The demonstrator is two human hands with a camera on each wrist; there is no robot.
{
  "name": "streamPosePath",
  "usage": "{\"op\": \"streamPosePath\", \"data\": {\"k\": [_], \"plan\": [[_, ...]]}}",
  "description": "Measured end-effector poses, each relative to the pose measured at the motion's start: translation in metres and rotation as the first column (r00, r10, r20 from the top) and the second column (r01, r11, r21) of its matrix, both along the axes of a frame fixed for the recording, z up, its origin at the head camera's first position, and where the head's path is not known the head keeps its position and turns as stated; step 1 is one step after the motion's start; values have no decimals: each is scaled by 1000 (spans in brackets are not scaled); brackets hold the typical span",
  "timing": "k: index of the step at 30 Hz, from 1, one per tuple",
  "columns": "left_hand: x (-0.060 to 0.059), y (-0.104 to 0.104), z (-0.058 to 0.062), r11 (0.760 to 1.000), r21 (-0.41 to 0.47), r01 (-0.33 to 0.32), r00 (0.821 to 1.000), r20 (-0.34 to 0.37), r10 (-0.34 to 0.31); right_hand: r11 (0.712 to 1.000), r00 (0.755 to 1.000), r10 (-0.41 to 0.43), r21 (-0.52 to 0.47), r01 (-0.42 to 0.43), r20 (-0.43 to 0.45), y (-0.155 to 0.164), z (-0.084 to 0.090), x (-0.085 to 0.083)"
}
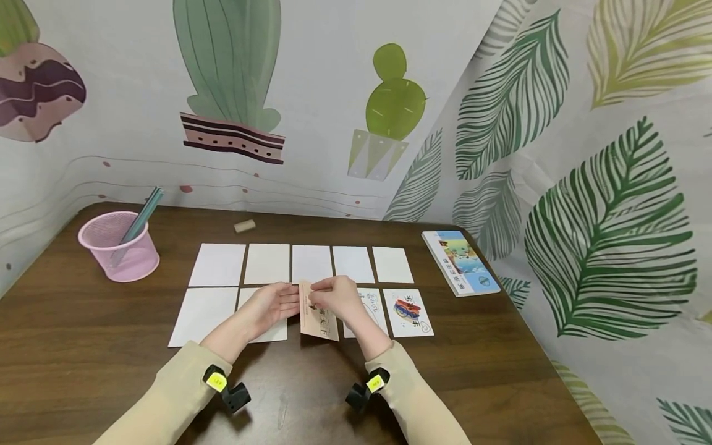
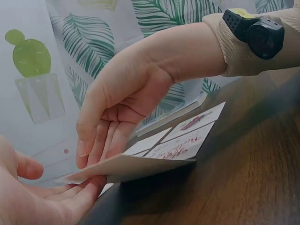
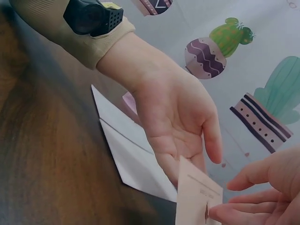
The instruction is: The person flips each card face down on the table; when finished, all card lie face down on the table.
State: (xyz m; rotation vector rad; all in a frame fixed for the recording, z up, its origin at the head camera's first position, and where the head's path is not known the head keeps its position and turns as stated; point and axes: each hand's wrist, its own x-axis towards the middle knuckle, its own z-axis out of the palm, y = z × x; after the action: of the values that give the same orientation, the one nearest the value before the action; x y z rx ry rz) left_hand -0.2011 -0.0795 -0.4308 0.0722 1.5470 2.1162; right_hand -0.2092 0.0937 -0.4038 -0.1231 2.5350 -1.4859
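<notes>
I've got both hands over the near row of cards, middle of the tabletop (image 1: 83,346). My right hand (image 1: 336,298) is pinching the beige card (image 1: 317,316) at its far edge, fingers curled over the top and thumb under, so the card is lifted off the wood at that end. My left hand (image 1: 275,304) is spread, palm turned up, fingertips touching the card's left edge from beneath; the right wrist view shows that open palm clearly. The card sits between the blank white cards (image 1: 267,263) on the left and two printed cards on the right, the nearer one half hidden by my right hand, the colourful printed card (image 1: 408,313) lying flat beyond it. Far left stands a pink mesh cup (image 1: 118,246) holding pencils, and a booklet (image 1: 460,262) lies at the far right.
</notes>
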Motion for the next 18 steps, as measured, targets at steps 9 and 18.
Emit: {"op": "streamPosePath", "data": {"k": [9, 18], "plan": [[0, 0, 29, 1000, -8, -22, 997, -77, 21, 999, 995, -15, -43, 11, -94, 2, 14, -6], [1, 2, 45, 997, -41, -72, 988, -137, 66, 999, 986, -41, -13, 40, -163, 1, 21, -8]]}}
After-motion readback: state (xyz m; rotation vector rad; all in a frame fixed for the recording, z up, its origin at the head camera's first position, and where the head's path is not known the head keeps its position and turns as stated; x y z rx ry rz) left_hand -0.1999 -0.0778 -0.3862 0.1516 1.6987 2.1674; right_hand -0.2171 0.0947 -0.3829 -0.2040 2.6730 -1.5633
